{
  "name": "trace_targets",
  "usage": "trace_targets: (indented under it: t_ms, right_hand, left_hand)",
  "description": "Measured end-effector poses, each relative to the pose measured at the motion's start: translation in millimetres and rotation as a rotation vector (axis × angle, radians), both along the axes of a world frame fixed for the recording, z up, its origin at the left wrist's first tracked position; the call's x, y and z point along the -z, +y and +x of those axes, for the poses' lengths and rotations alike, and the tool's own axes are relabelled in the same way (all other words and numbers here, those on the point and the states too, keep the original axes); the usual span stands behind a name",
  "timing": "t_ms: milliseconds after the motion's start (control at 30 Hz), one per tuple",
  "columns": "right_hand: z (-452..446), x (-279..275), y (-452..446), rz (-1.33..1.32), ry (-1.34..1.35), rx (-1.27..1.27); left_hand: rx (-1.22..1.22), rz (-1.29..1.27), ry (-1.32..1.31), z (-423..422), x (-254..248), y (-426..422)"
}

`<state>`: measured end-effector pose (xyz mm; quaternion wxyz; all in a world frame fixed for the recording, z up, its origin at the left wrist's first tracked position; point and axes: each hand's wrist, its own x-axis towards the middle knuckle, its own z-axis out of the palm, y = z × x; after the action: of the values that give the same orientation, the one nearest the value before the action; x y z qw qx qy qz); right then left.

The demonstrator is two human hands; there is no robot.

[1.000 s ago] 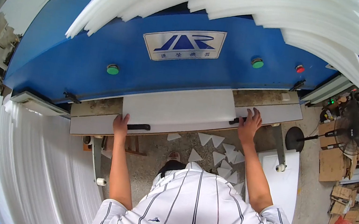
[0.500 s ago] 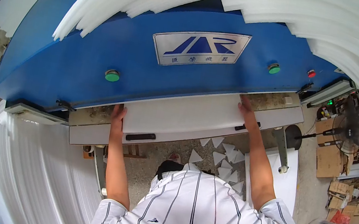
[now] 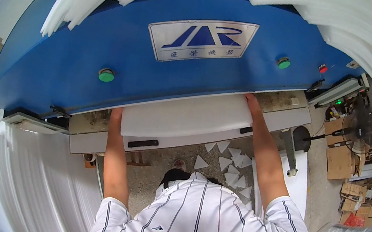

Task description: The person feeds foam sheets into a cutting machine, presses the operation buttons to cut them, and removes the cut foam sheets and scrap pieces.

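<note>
A thick white foam sheet (image 3: pixel 186 116) lies on the machine's bed, its far part hidden beneath the blue front cover. My left hand (image 3: pixel 117 113) is at the sheet's left edge. Its fingers reach under the cover and are out of sight. At the right edge is my right hand (image 3: pixel 251 102), with its fingertips also hidden by the cover. Whether either hand grips the sheet does not show. The sheet's front edge bulges over the bed's pale front rail (image 3: pixel 93 143), which has a black handle (image 3: pixel 143 143) on the left and another black handle (image 3: pixel 246 130) on the right.
The blue machine (image 3: pixel 133 77) carries two green buttons, one of them on the left (image 3: pixel 106 75), and a red button (image 3: pixel 322 68). Stacked white foam (image 3: pixel 39 170) stands at left. Triangular offcuts (image 3: pixel 232 168) lie on the floor. A fan (image 3: pixel 363 131) and cardboard (image 3: pixel 338 161) are at right.
Both hands have reached farther in under the cover, so less of them shows. The sheet's front part now looks more bulged. The camera view has shifted slightly.
</note>
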<state>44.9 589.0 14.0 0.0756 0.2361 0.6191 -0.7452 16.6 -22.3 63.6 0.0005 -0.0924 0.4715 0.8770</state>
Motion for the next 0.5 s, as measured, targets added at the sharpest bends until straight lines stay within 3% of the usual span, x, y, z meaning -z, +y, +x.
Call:
trace_targets:
  t_ms: [67,167,267,367,433,500]
  right_hand:
    - [-1.6,5.9,-1.1,-0.021,-0.01,0.044]
    - [5.0,15.5,-4.7,-0.161,0.213,0.036]
    - [28.5,-13.3,-27.6,-0.437,0.338,0.048]
    - [83.6,-68.8,-41.3,-0.302,0.283,-0.1]
    - [108.4,-58.9,-27.4,-0.087,0.19,-0.259]
    - [125.8,-48.5,-18.9,0.064,0.162,-0.338]
  left_hand:
    - [0.021,-0.007,0.01,1.8,-4.7,4.5]
    - [0.066,-0.031,0.018,11.0,-14.4,11.7]
    - [0.157,-0.097,0.006,32.6,-36.9,17.1]
    - [0.236,-0.176,-0.004,72.0,-64.7,25.4]
    - [0.224,-0.187,0.002,115.4,-86.1,45.0]
    - [0.222,-0.258,-0.009,141.7,-71.4,42.9]
